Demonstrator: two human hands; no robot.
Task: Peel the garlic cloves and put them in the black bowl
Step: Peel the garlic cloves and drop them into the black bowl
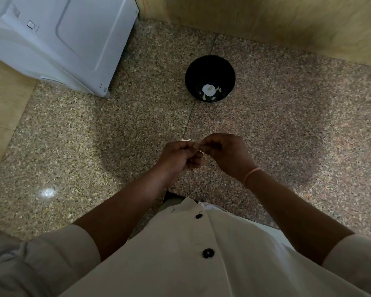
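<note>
A black bowl (210, 79) stands on the speckled stone counter, well beyond my hands. Inside it lie several pale garlic pieces (209, 92), one of them large and round. Close to my body, my left hand (180, 156) and my right hand (225, 154) meet fingertip to fingertip, and both pinch a small garlic clove (198, 147) that is mostly hidden by the fingers. A thin sliver of pale skin (185, 140) sticks out above my left fingers.
A white appliance (58, 39) stands at the back left on the counter. A wooden wall panel (287, 22) runs along the back. The granite counter (94, 136) stretches on both sides of my hands. My white buttoned shirt fills the bottom.
</note>
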